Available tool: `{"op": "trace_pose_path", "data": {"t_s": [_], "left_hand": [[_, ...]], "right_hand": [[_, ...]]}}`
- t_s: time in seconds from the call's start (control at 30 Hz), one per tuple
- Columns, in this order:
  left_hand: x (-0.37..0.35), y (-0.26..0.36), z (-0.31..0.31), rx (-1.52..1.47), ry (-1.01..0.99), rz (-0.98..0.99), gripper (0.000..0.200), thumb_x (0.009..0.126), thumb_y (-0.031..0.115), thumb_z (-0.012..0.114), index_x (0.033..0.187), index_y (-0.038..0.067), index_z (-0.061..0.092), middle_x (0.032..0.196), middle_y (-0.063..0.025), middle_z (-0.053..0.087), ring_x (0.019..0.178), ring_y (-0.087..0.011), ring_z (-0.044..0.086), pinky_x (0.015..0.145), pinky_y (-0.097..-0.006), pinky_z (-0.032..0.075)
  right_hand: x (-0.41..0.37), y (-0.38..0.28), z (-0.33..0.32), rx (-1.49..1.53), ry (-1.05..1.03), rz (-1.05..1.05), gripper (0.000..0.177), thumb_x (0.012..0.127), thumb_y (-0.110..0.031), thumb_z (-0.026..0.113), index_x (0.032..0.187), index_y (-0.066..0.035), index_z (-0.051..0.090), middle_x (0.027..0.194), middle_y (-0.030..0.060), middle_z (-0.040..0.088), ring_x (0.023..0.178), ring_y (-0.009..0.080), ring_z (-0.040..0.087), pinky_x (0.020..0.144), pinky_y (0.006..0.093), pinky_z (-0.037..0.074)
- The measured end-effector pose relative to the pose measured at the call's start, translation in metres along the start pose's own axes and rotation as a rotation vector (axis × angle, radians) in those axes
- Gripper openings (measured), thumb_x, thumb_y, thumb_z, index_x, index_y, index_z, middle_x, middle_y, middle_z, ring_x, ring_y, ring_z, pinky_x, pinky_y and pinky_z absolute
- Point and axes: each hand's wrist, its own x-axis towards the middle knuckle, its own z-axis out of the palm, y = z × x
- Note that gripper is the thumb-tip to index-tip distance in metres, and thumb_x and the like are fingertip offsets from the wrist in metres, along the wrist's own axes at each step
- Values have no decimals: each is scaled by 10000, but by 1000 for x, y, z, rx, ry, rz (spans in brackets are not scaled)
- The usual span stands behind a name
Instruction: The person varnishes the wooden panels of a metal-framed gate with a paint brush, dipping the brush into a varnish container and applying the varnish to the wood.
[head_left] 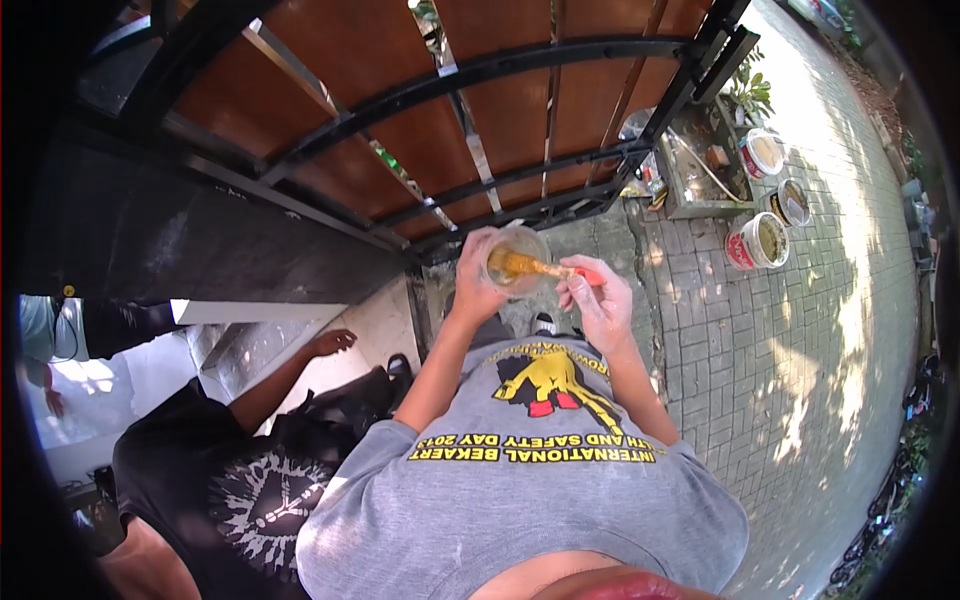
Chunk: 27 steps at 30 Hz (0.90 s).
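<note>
My left hand (474, 285) is wrapped round a clear plastic cup (540, 245) with amber liquid inside, its mouth facing up toward me. A paintbrush (549, 268) with an orange-red handle end dips into the cup, its head coated in the same amber. The handle is pinched between the fingers of my right hand (606, 310), which has whitish dust or residue on it. Both hands are in front of my grey shirt, close to a gate (510, 120) with brown panels and a black metal frame.
Another person in a black shirt (220, 470) is close at my left, one hand (332, 342) hanging low. Part of a further person (40, 335) shows at far left. Three buckets (757, 243) stand on the brick paving (720, 380) at right, near a concrete planter box (708, 208).
</note>
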Motion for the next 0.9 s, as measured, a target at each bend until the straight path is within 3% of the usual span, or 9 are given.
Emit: {"op": "trace_pose_path", "data": {"t_s": [0.2,0.3,0.4,0.5,0.6,0.67,0.9], "left_hand": [[-2,-9,-4,-47,24,-28,716,632,179,975,1242,26,632,1219,-74,613,1123,-209,634,991,-336,505],[-3,-10,-2,-71,18,-48,733,644,190,974,1261,21,616,1227,-74,608,1130,-209,631,992,-333,504],[-1,-7,1,-5,51,-24,643,649,284,960,1183,23,713,1224,-111,599,1107,-269,639,959,-367,516],[-2,-12,4,-26,10,15,763,666,243,972,1287,9,594,1249,-79,595,1134,-214,630,991,-332,503],[1,-8,8,-79,48,-22,661,625,285,955,1181,23,713,1226,-132,608,1120,-299,633,965,-391,517],[3,-4,10,-76,32,4,664,618,291,954,1175,20,715,1220,-137,615,1123,-304,631,965,-396,518],[4,2,13,-88,18,-5,624,629,287,946,1148,19,724,1205,-142,628,1116,-305,632,955,-394,519]], "right_hand": [[-3,-9,0,-129,25,-196,284,1030,-186,677,1208,35,679,854,86,717,709,116,677,654,265,563],[-2,-7,-3,-187,23,-231,278,1023,-179,684,1199,37,683,856,96,717,702,128,685,650,273,561],[-4,-2,-5,-223,17,-253,271,1008,-164,699,1191,36,684,873,114,718,720,163,704,667,289,563],[-2,-3,-5,-318,-14,-326,267,976,-129,725,1185,33,684,901,135,718,762,213,722,698,304,565],[2,-12,-1,-395,-62,-370,281,939,-95,748,1184,26,684,928,153,719,791,256,726,719,320,567],[8,-14,2,-460,-98,-437,295,915,-72,760,1186,15,683,952,165,722,777,277,719,708,333,568],[9,-15,7,-519,-156,-364,292,907,-106,782,1159,2,681,878,125,685,719,265,690,645,350,550]]}}
